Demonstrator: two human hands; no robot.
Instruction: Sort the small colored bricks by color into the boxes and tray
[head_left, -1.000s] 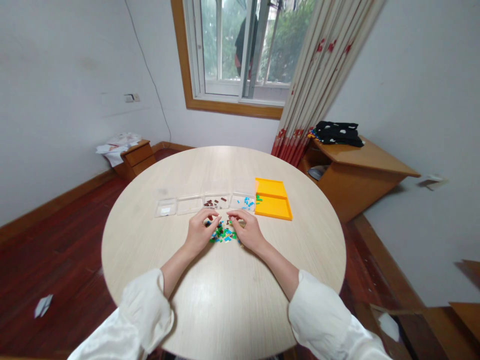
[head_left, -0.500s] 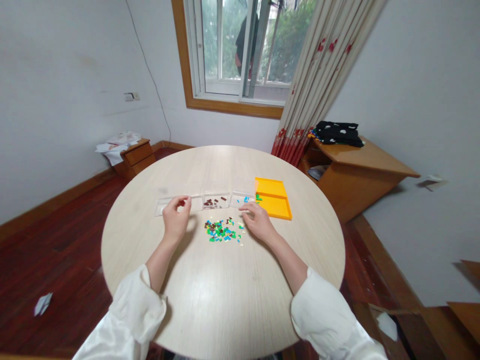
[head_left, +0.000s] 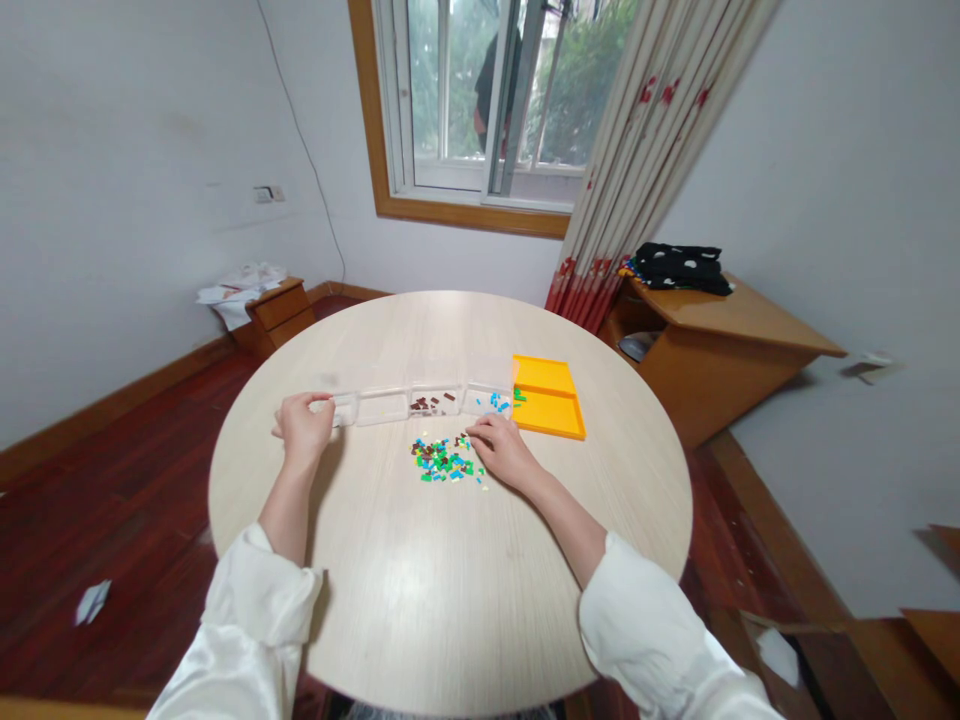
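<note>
My left hand [head_left: 306, 430] is over the leftmost transparent box [head_left: 345, 408], thumb and fingers pinched together; anything between the tips is too small to make out. At the right edge of a pile of small building bricks [head_left: 444, 460] in green, blue, brown, yellow and cream, my right hand [head_left: 504, 450] has its fingertips closed. Whatever they may hold is hidden. Behind the pile, brown bricks [head_left: 424, 404] lie in one transparent box [head_left: 436, 412], and blue bricks [head_left: 493, 402] in the box to its right. Another transparent box [head_left: 382, 420] stands left of the brown bricks.
An orange two-part tray [head_left: 551, 433] lies at the right end of the row, with green bricks [head_left: 519, 397] at its left edge. Everything rests on a round pale table [head_left: 420, 590]. A wooden cabinet [head_left: 735, 315] stands beyond the table on the right.
My left hand has moved left, from the box beside the brown bricks to the leftmost one. My right hand has shifted slightly left and down to the pile's edge, its fingertips closing.
</note>
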